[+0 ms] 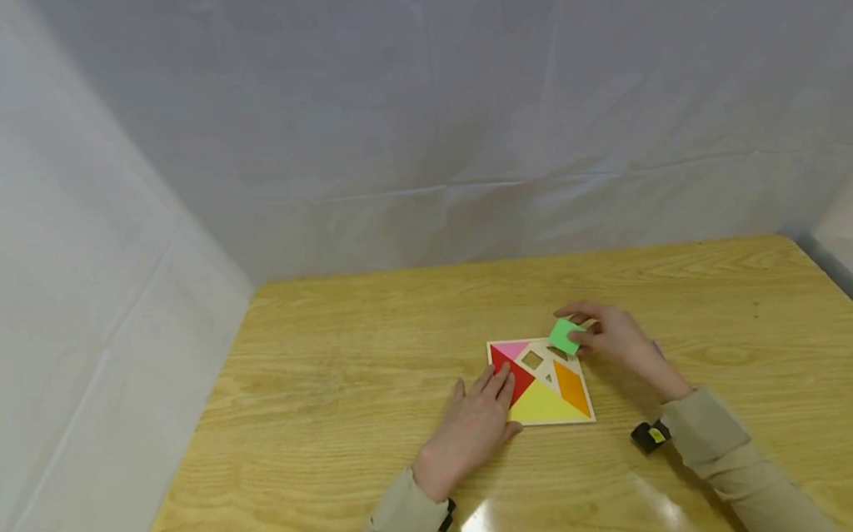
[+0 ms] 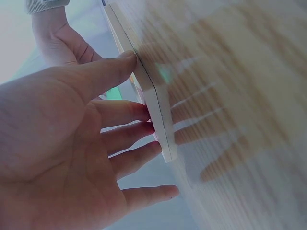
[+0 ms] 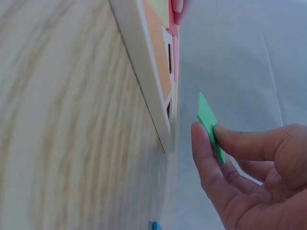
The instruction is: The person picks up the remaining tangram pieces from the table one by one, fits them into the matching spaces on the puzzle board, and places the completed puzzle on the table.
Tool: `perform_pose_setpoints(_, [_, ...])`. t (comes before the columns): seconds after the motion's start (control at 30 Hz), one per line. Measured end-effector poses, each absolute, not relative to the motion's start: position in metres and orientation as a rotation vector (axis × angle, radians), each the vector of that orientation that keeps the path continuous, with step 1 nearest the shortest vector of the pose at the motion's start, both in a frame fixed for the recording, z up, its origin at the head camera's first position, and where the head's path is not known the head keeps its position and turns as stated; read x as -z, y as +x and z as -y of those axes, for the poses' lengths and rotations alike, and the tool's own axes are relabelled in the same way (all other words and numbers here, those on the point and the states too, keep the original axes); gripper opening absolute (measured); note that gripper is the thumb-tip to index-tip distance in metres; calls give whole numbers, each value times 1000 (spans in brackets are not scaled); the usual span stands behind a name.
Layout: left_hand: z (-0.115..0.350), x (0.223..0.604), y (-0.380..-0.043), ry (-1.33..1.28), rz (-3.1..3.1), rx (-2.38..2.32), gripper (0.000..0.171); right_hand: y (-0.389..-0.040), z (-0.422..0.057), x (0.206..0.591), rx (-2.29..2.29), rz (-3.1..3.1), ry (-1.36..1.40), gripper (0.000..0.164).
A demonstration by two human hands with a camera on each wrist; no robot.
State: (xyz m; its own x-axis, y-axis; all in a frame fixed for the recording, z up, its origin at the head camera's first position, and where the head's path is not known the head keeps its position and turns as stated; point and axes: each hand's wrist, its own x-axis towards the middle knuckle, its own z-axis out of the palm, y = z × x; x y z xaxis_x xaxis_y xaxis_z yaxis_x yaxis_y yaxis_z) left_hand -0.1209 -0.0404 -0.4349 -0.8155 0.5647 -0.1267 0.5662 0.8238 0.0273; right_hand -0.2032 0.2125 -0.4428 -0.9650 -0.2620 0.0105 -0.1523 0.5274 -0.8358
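Note:
A square tangram board with a pale rim lies on the table. Red, yellow, orange and pink pieces sit in it. My left hand rests with extended fingers on the red triangle, its thumb at the near edge. In the left wrist view those fingers spread along the board's side. My right hand pinches a green square piece between thumb and fingers, raised over the board's far right corner. Open recesses show in the board near it.
A wooden table spreads around the board, with white sheeting behind and at the sides. Something small and purple shows partly behind the right wrist. A bit of blue appears low in the right wrist view.

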Motion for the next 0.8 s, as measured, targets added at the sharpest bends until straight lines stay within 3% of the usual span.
perform_pose_setpoints(0.3, [39, 437, -122, 881, -2877, 2, 65, -203, -207, 446, 1316, -2685, -522, 39])
perform_pose_setpoints(0.8, [41, 437, -121, 899, -2881, 22, 64, -200, -197, 451, 1270, -2611, -525, 48])
